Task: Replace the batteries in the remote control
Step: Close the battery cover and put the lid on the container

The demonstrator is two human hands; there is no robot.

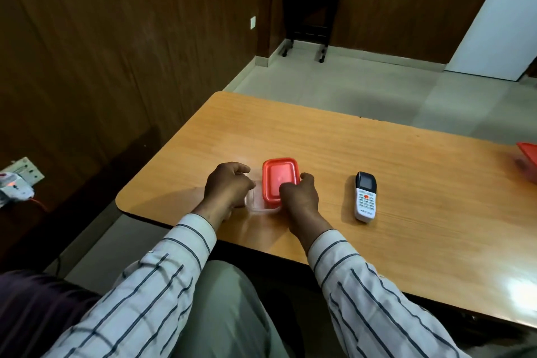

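Currently our left hand [228,187] steadies the clear box [255,203] while our right hand [299,196] pinches the red lid [279,176], likely prying it off. Remote control [365,196] lies untouched just right; batteries unseen, probably inside.

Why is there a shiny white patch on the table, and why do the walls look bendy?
Head view: the white patch is glare from a light bouncing off the glossy table near its right front corner; the wide-angle lens bows the wood-panelled wall and door; the remote and red lid are fairly sharp, though the picture is dim and soft at its edges.
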